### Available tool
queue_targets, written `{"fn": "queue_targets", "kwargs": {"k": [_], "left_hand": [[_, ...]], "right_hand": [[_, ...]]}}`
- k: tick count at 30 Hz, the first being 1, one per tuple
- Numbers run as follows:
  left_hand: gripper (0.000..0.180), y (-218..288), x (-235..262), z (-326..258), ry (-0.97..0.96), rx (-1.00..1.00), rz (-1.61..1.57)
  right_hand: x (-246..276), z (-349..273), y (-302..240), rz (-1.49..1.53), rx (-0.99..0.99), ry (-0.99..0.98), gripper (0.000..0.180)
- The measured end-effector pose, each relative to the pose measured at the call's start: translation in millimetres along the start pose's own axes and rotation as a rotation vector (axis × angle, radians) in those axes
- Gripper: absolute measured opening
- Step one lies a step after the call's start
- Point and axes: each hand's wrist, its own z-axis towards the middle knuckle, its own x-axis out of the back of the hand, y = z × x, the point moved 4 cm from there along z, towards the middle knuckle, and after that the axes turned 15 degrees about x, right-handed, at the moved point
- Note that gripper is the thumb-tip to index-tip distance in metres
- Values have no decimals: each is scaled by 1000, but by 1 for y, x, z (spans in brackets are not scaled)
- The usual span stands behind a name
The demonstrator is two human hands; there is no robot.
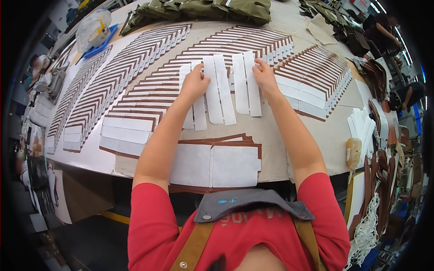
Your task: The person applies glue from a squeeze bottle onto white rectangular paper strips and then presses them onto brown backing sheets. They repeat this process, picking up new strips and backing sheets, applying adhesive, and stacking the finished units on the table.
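Observation:
Three long white pieces, each split lengthwise by a narrow dark gap, are in front of me over the table. My left hand point(195, 85) is closed at the upper part of the left white piece point(199, 115), its thumb by the edge of the middle white piece point(219, 92). My right hand point(265, 80) pinches the right white piece point(242, 86) by its upper right edge. Below my hands, at the table's near edge, lies a stack of brown panels point(259, 151) faced with two white rectangles point(235, 166).
Overlapping rows of brown-edged white panels point(131, 56) fan across the table point(325, 153). Olive-green fabric bundles point(203, 11) lie at the far edge. A blue tray point(101, 44) stands far left. White strips point(361, 128) and a yellowish bottle point(353, 151) are at right.

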Motion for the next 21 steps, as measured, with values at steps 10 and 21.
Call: {"fn": "queue_targets", "kwargs": {"k": [10,21], "left_hand": [[46,-1,19,-14,210,-202,134],[20,-19,59,-79,76,-310,183]], "right_hand": [[191,-28,-71,-803,577,57,21],[466,-192,-30,-1185,-631,68,79]]}}
